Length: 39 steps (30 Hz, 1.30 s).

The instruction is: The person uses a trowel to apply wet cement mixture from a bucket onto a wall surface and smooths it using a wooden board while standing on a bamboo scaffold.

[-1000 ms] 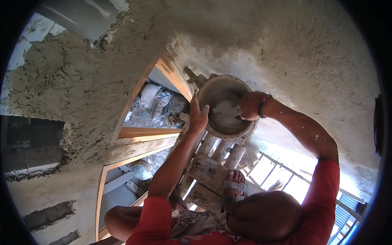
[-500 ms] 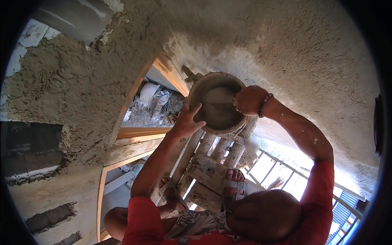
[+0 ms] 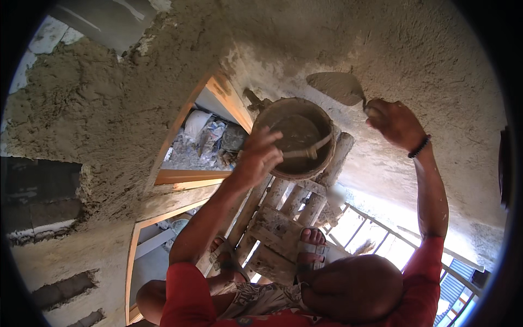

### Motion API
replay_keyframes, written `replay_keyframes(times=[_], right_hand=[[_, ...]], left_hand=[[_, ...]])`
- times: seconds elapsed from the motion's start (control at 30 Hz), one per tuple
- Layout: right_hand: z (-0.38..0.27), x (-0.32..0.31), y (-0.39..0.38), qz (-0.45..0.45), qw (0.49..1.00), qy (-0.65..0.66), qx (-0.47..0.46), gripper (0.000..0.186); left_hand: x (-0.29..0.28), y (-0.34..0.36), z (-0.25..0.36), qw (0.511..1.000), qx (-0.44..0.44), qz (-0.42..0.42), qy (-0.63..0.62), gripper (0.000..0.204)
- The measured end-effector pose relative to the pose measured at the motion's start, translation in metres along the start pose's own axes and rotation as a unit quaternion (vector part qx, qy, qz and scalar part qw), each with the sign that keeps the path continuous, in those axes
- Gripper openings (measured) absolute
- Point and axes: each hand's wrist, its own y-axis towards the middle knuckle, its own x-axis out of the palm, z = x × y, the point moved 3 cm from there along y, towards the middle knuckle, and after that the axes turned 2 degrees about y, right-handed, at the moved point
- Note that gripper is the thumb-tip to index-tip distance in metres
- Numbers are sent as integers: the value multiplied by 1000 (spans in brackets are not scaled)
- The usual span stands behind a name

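Note:
My right hand (image 3: 396, 124) is closed around the handle of a trowel (image 3: 336, 88), its blade coated with grey-brown mortar and held close to the wall. Below and left of the blade is a round, mortar-caked bucket (image 3: 291, 174) with wet mortar (image 3: 297, 132) inside. A pale rod, apparently the bucket's handle (image 3: 298, 153), crosses the opening and meets the right rim. My left hand (image 3: 259, 159) is at the bucket's left side, fingers curled at the rod's other end and slightly blurred.
The bucket rests at the far end of a slatted wooden platform (image 3: 272, 226), where my sandalled feet stand. Roughly plastered wall (image 3: 436, 60) rises right and ahead. On the left are orange-brown frames (image 3: 190, 177) with sacks (image 3: 204, 131) beyond. A railing (image 3: 381, 234) runs lower right.
My right hand has come out of the bucket and moved right, bringing up the mortar-covered trowel. My left hand has shifted from the bucket's rim to the rod, now raised across the opening.

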Motion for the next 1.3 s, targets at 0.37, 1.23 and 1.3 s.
replay_keyframes(times=[0.37, 1.23, 1.3], right_hand=[[-47, 65, 33, -61, 975, -191, -97, 20], [-51, 156, 46, -321, 856, -302, -270, 20], [-34, 172, 53, -263, 882, -303, -245, 23]], left_hand=[[36, -6, -132, 756, -543, 33, -364, 72], [83, -13, -104, 688, -531, -89, -486, 53], [78, 1, -81, 694, -497, -58, -517, 60]])
